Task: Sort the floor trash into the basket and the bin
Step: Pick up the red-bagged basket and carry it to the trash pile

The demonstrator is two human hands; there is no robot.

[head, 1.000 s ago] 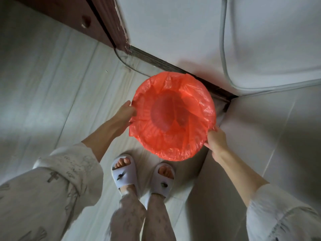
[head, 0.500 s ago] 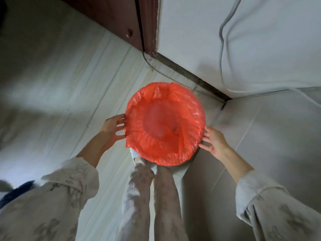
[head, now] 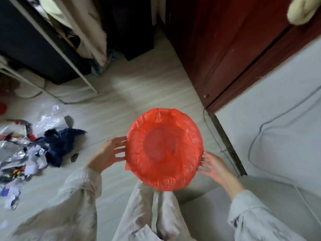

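Head view: bin (head: 164, 148) is pressed between left hand (head: 111, 153) and right hand (head: 212, 166), fingers straight and spread, likely for carrying toward the trash (head: 34, 150).

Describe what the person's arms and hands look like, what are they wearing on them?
Both hands, the left hand and the right hand, are bare: no gloves, and no rings or watch visible in this blurry picture. Each arm wears a loose, pale grey-white long sleeve: the left sleeve is bunched at the forearm, and the right sleeve is wrinkled, ending above the wrist. Any print is too blurred to read.
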